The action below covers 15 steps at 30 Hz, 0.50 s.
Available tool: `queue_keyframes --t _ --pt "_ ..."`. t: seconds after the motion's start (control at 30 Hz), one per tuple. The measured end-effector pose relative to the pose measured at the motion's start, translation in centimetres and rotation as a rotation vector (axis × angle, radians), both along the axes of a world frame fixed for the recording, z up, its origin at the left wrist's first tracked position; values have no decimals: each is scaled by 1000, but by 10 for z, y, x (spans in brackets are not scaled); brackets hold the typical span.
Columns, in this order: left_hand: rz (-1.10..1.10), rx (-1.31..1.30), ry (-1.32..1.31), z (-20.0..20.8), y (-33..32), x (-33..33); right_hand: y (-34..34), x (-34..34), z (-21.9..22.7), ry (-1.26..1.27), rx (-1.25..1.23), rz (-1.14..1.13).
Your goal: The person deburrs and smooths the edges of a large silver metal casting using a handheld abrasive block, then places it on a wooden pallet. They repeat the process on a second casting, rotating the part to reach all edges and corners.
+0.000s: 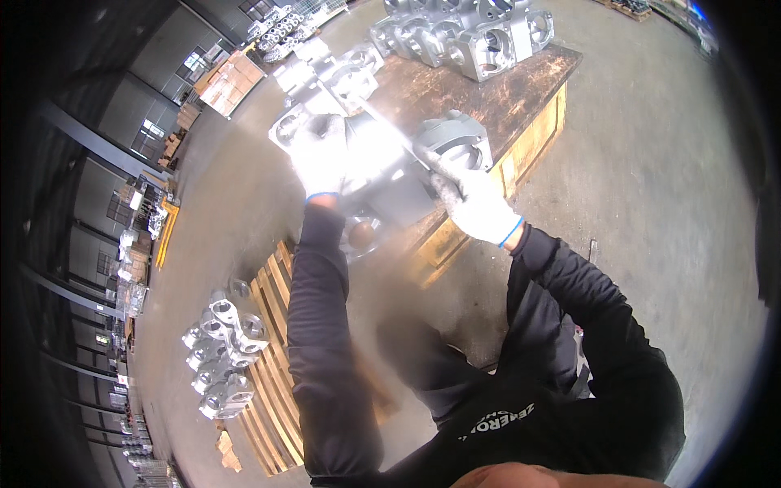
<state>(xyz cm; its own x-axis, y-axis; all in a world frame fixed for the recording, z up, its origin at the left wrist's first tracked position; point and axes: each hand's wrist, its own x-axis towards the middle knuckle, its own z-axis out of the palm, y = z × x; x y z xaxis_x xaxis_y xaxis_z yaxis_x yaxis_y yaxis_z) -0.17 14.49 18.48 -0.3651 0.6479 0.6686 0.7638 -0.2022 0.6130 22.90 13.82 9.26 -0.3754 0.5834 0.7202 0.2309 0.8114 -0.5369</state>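
A large silver metal casting [396, 193] rests on the workbench before me, its upper side washed out by strong glare. My left hand [320, 159], in a white glove with a blue cuff, lies against the casting's left part; glare hides its fingers. My right hand [480, 210], gloved alike, is closed around the near end of a long thin rod-like tool [396, 132]. The tool slants up and left across the casting; its exact kind is lost in the brightness. Just beyond my right hand sits another rounded casting [457, 137] with a wide bore.
More silver castings [480, 45] stand at the bench's far end. The wooden bench [529, 77] has a dark stained top. At lower left, a slatted pallet [272, 366] lies beside several stacked castings [220, 350]. Cardboard boxes [229, 84] stand farther back.
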Motion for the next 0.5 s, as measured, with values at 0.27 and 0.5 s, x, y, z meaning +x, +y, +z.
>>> queue_keyframes --t 0.27,0.5 --pt "70 -44 162 7 -8 6 -25 -28 -11 435 -4 99" --pt "304 50 693 18 -6 8 -56 -49 -14 515 -380 52"
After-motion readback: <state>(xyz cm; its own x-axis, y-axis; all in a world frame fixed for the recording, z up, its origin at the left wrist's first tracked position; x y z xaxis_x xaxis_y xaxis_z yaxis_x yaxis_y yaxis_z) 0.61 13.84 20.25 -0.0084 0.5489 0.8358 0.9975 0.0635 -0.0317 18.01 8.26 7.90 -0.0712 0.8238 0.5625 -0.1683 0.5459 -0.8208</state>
